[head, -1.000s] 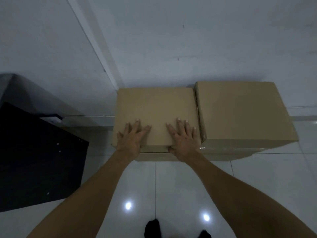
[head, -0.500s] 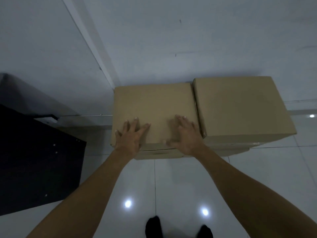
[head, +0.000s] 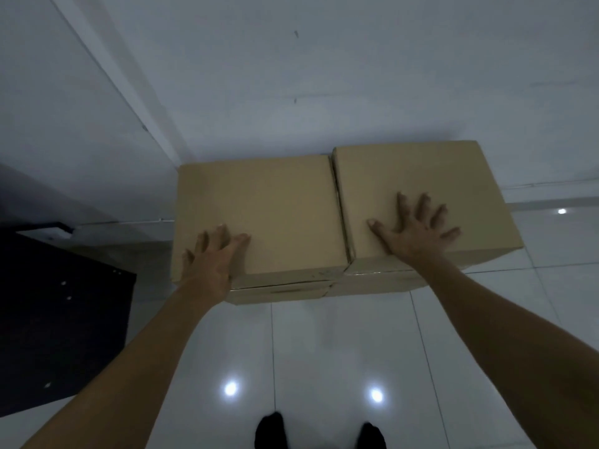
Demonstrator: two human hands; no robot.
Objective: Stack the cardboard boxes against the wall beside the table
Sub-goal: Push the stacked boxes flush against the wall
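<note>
Setting: white tiled floor [head: 324,351] meeting a pale wall [head: 324,92], dim light, two lamp reflections on the tiles.
Left top box [head: 259,215]: plain cardboard, back edge at the wall, sitting on a lower box [head: 278,291] whose front edge pokes out beneath it.
Right top box [head: 421,189]: same cardboard, touching the left one along a narrow seam, also on a lower carton, its top appearing a little higher.
Left hand [head: 214,257]: flat on the near left part of the left top box, fingers spread, grip released, nothing clasped.
Right hand [head: 418,228]: palm down on the right top box, fingers splayed, grip released as well.
Step in hand: probably squaring both upper boxes against the wall.
Doing it well: press evenly with both palms, push straight toward the wall, close the seam, and line the front faces up with the cartons below so nothing overhangs.
Risk: an uneven shove could twist a top box off its base.
Bench [head: 58,319]: dark, at the left, near the stack but apart from it.
Feet: dark shoes at the lower edge.
</note>
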